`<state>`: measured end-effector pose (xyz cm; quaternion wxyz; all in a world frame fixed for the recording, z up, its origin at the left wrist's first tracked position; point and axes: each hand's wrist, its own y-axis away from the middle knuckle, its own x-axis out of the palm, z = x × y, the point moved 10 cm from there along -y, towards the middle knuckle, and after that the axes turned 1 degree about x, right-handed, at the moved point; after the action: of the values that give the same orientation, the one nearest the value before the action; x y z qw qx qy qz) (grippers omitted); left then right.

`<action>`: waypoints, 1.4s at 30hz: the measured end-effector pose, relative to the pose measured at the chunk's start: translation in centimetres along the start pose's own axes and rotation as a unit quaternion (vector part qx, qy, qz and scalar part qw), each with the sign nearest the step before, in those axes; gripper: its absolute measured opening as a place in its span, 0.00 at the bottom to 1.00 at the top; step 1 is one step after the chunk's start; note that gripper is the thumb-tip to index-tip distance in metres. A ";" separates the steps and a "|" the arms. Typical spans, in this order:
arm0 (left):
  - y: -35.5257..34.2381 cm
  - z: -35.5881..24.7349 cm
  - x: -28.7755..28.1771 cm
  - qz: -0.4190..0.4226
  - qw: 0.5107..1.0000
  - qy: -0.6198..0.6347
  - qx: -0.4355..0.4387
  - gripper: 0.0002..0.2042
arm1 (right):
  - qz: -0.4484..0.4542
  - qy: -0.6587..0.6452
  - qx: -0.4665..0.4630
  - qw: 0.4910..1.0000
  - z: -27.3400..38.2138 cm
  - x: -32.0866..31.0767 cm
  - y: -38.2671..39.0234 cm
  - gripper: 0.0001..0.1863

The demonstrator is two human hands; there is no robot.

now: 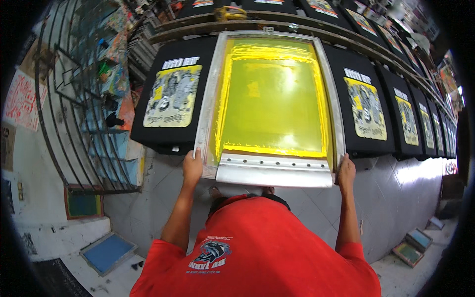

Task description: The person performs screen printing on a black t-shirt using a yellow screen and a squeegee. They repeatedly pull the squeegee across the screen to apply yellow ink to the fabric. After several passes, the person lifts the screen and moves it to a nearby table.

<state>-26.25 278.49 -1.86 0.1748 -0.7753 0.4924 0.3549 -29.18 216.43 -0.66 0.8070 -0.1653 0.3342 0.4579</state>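
A screen-printing frame (pixel 330 89) with yellow-green mesh (pixel 272 114) and bright yellow ink round its inner edges lies among black garments on boards. A wide silver squeegee (pixel 274 175) lies across its near end. My left hand (pixel 193 165) grips the frame's left side near the lower corner, and my right hand (pixel 346 170) holds the opposite side; both are closed on it. A black garment with a yellow, grey and white print shows on the left (pixel 168 94), another on the right (pixel 366 106).
More printed black garments (pixel 409 121) run in a row to the right and along a second row (pixel 320 10) behind wooden rails (pixel 183 28). A metal railing (pixel 64 153) borders paint-stained steps at left. Screen frames rest low at left (pixel 108 250) and right (pixel 407 253). Tiled floor (pixel 386 208) runs below.
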 end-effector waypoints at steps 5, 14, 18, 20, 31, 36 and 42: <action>-3.4 7.7 -6.4 -0.018 0.998 0.047 0.035 0.22 | -0.005 -0.017 0.006 1.000 5.6 4.3 7.2 0.27; -13.6 23.6 -24.0 -0.040 0.997 0.052 0.036 0.21 | 0.045 -0.048 0.037 0.997 18.9 21.5 20.2 0.27; -17.4 25.7 -27.8 -0.020 0.999 0.021 0.026 0.22 | 0.030 -0.045 0.007 0.999 23.9 25.9 21.6 0.27; -19.3 25.9 -28.5 -0.010 1.000 0.015 0.008 0.23 | 0.015 -0.043 -0.007 0.999 25.1 27.5 21.1 0.27; -23.6 25.0 -27.6 -0.020 0.999 0.001 0.025 0.23 | 0.011 -0.010 0.023 1.000 27.0 29.6 19.4 0.31; -23.5 25.0 -27.5 -0.010 0.999 -0.023 0.023 0.24 | -0.006 -0.019 0.019 1.000 25.7 30.1 19.1 0.31; -23.7 25.4 -27.0 -0.014 0.999 -0.024 0.019 0.23 | 0.002 -0.052 0.032 0.998 25.3 30.1 19.1 0.31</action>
<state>-21.91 322.31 -1.68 0.2065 -0.7695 0.4842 0.3617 -24.88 259.91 -2.45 0.8271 -0.1146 0.3070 0.4567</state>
